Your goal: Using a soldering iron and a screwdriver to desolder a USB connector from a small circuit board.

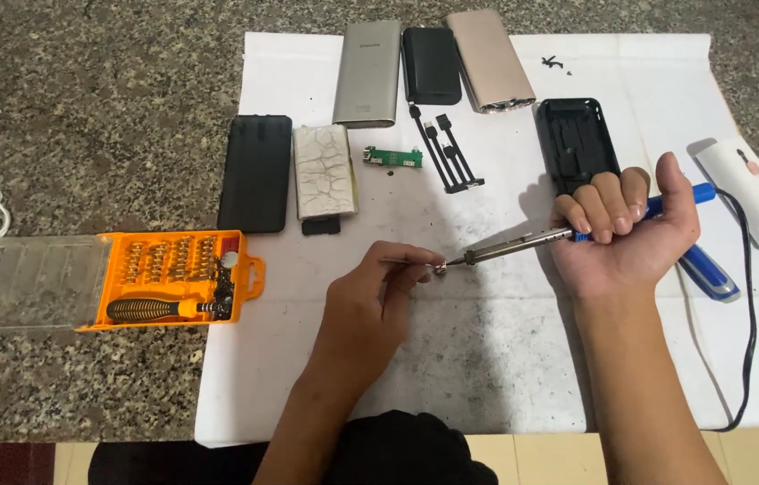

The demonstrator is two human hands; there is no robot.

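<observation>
Head camera looks down on a white paper sheet point(487, 377) spread over a speckled granite counter point(92, 90). The right hand point(626, 229) is clenched fist-like around the blue handle of a slim soldering iron with a metal shaft point(523, 244), its tip pointing left toward the middle of the sheet. There the left hand point(379, 292) pinches thin metal tweezers point(411, 262) between thumb and fingers; the tweezers' ends meet the iron's tip at a very small part, too tiny to identify. A black cord point(747, 296) trails from the iron down the right side of the sheet.

Far from the hands lie a grey metal power bank shell point(368, 74), a black power bank point(431, 65), a rose-gold power bank shell point(490, 60), an open black plastic casing point(575, 144), a small green circuit board point(394, 159), a short black cable point(447, 153), a crinkled silver battery pouch point(324, 171) and a flat black cover point(255, 172). At left sits an orange screwdriver bit case point(173, 278) with its clear lid open.

The likely risks: the hot tip sits close to the left fingertips and could burn them if the tweezers slip; the tiny part could spring away; the iron might scorch the paper; a snagged cord could jerk the right hand.
</observation>
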